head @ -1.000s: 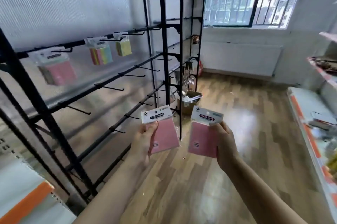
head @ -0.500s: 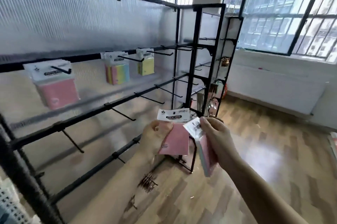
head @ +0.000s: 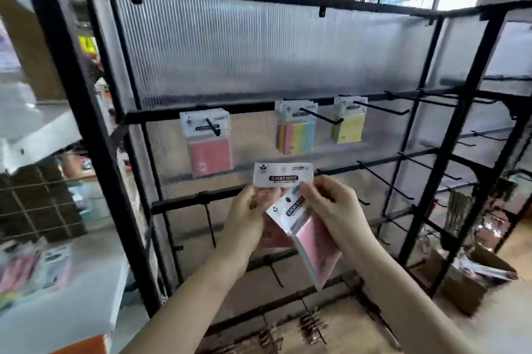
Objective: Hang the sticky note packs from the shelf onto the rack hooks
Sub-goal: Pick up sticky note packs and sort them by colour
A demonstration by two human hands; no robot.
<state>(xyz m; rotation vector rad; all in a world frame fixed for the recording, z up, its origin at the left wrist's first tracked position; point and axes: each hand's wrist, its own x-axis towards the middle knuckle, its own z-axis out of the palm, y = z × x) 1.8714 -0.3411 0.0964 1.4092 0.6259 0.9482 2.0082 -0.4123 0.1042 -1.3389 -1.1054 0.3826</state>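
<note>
I hold two pink sticky note packs in front of the black rack (head: 444, 134). My left hand (head: 247, 218) grips the upright pack (head: 283, 178) by its left side, its white header card facing me. My right hand (head: 331, 206) pinches the second pink pack (head: 313, 244), which tilts down to the right and overlaps the first. On the rack's top bar hang a pink pack (head: 208, 146), a multicoloured pack (head: 296, 129) and a yellow pack (head: 348, 123), each on a black hook.
Bare black hooks (head: 383, 178) stick out along the middle and right bars. A white shelf (head: 57, 304) with blurred packs lies at lower left. A cardboard box (head: 472, 276) of goods sits on the wood floor at right. Loose hooks lie on the rack's base.
The view has swung left and closer to the rack, which I now face head-on. Both hands stay together with the packs, the right pack tilting further across the left one.
</note>
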